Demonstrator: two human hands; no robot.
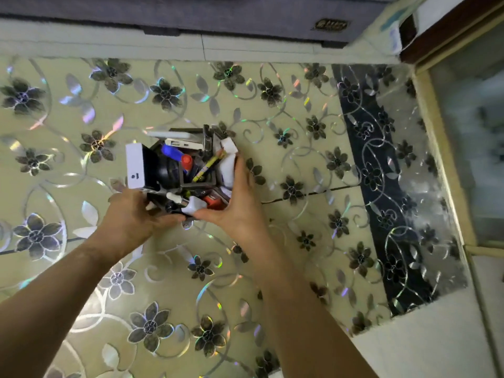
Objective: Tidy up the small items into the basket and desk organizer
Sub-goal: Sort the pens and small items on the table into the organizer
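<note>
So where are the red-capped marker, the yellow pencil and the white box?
red-capped marker (186, 160): head view, on its red cap.
yellow pencil (206, 167): head view, mid-shaft.
white box (135, 166): head view, on its white face.

A dark grey, multi-compartment plastic desk organizer (191, 184) sits on a beige tabletop covered in shiny silver-and-black flower film (300, 118). The left hand (131, 216) grips its 8 o'clock corner; the right hand (234, 203) wraps its 4 o'clock side. Inside stand a blue marker with a red cap (177, 156) and a yellow pencil (207, 167). A white rectangular box (135, 166) leans at 9 o'clock, and a white power bank (185, 141) lies at 12 o'clock.
</note>
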